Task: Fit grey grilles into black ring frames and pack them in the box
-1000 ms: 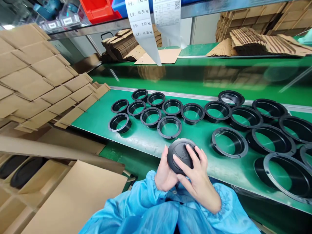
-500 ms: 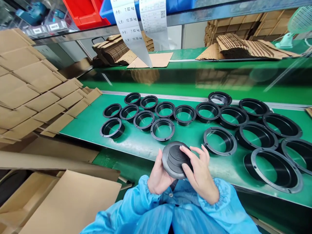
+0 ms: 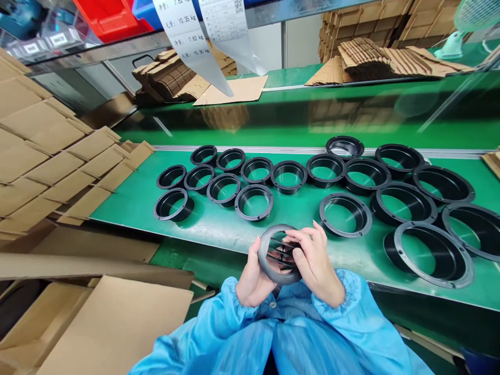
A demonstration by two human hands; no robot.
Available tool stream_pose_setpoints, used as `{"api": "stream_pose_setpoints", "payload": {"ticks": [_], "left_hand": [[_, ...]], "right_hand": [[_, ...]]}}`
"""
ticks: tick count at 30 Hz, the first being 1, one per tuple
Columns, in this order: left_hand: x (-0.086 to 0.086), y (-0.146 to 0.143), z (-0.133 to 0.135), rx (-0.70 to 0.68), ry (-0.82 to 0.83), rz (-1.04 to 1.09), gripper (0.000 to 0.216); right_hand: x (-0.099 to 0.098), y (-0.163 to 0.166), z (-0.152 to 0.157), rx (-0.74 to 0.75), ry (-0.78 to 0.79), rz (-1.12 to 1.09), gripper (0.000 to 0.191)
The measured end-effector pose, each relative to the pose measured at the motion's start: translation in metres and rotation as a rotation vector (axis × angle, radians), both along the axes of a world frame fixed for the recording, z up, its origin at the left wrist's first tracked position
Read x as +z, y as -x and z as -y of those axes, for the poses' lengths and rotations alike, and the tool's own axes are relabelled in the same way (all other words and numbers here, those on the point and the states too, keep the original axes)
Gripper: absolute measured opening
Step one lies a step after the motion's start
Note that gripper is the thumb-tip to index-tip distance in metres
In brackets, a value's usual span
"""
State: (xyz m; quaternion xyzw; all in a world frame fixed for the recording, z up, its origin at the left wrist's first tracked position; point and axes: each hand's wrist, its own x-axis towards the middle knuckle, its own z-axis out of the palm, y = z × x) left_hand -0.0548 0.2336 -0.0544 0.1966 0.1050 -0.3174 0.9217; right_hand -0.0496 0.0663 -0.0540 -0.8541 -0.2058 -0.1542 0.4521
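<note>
Close to my body, a round black air vent [image 3: 266, 256] with a grey outer ring is held just off the near edge of the bench. Its slats stand tilted, with gaps between them. My left hand [image 3: 254, 276] grips the ring from the left side, thumb up along the rim. Over the right part of the vent, my right hand [image 3: 315, 263] has its fingers and thumb on the slats; some fingertips are partly hidden. The nearest black flanged ring [image 3: 254, 215] sits on the bench just beyond the vent.
Several more black flanged rings [image 3: 346, 233] spread over the green bench [image 3: 207, 229]. Stacked cardboard [image 3: 42, 156] rises at left, above an open carton [image 3: 117, 323]. Printed label strips [image 3: 187, 47] hang from the shelf. Folded cardboard [image 3: 367, 60] and a small fan [image 3: 449, 47] are behind.
The vent's slats have swung from closed flat to tilted, so gaps now show between them. Both hands stay on the vent. The view has shifted slightly.
</note>
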Motion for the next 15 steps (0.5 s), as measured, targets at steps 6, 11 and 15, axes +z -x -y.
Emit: {"api": "stream_pose_setpoints", "payload": {"ticks": [6, 11, 15], "left_hand": [[0.014, -0.008, 0.003, 0.015, 0.021, -0.012, 0.069], [0.016, -0.011, 0.003, -0.019, 0.060, -0.001, 0.074], [0.016, -0.010, 0.003, -0.025, 0.072, -0.003, 0.074]], "right_hand": [[-0.005, 0.007, 0.002, -0.059, -0.291, -0.114, 0.033], [-0.008, 0.012, 0.002, -0.111, -0.339, -0.194, 0.033], [-0.011, 0.013, 0.002, -0.122, -0.337, -0.202, 0.033]]}}
